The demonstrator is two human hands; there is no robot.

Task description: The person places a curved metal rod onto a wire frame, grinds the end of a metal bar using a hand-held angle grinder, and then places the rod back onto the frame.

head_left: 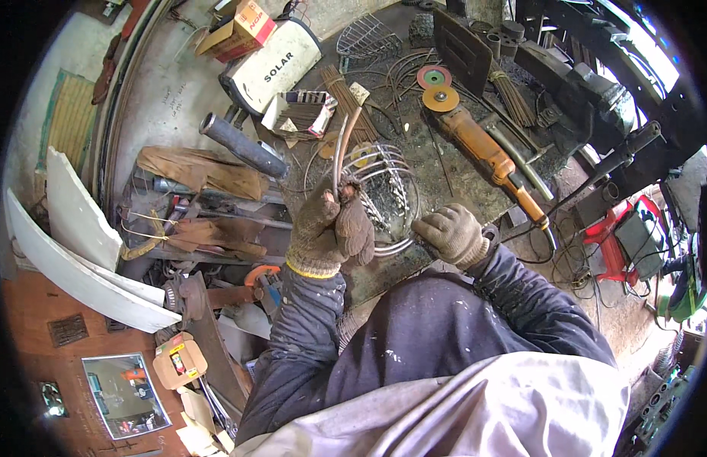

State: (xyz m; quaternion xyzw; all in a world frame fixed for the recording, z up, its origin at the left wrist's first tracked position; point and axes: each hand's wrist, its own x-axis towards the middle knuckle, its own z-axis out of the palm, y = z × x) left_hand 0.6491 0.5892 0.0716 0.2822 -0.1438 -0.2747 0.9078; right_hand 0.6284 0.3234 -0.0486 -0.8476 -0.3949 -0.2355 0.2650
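Observation:
My left hand (323, 236), in a worn brown knit glove with a yellow cuff, is closed around thin curved metal rods (341, 148). They rise from the fist, and one has a coppery tone. Between my hands a round frame of bent metal rods (384, 161) lies on the dark work table (414, 122). My right hand (452, 234), gloved too, has its fingers curled at the frame's right edge and seems to grip the rim there. The fingertips of that hand are partly hidden. Part of the frame is covered by the left glove.
An orange angle grinder (483, 145) with a tan disc lies to the right. Nearby are bundled rods (513, 99), a dark pipe (243, 145), an open box of rods (298, 114) and a white box-shaped unit (273, 67). Cables (566, 259) tangle on the right floor.

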